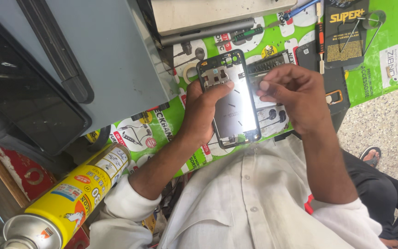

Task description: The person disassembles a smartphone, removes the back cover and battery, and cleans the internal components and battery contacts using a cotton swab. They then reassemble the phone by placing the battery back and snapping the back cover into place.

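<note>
Grey machine housing (102,50) fills the upper left of the view, with a dark glass panel (24,87) lying against its left side. Under it and to the right spreads a green printed mat (388,60) covering the work surface; speckled floor shows at the far right.

The person's white shirt (254,198) takes up the lower middle, sleeves rolled at both forearms. A yellow spray can (70,198) lies tilted at lower left, its metal base toward the camera, beside a red curved object partly out of view.

At the top edge, a flat metal box (217,14) sits on the mat, and a black retail card (346,32) lies on the mat to the right. A green-handled screwdriver (249,33) lies just below the box.

Centre: an opened phone frame (231,99), back cover off, silver inner plate showing, held above the mat and upright in the view. The left hand (206,113) grips it from the left edge, fingers curled behind, thumb pressed across the upper part near the camera cutouts. The right hand (295,94) is closed in a pinch, fingertips drawn together at the frame's upper right edge; whatever small part it may pinch is too small to make out. A sandalled foot (371,154) shows on the floor at right.
</note>
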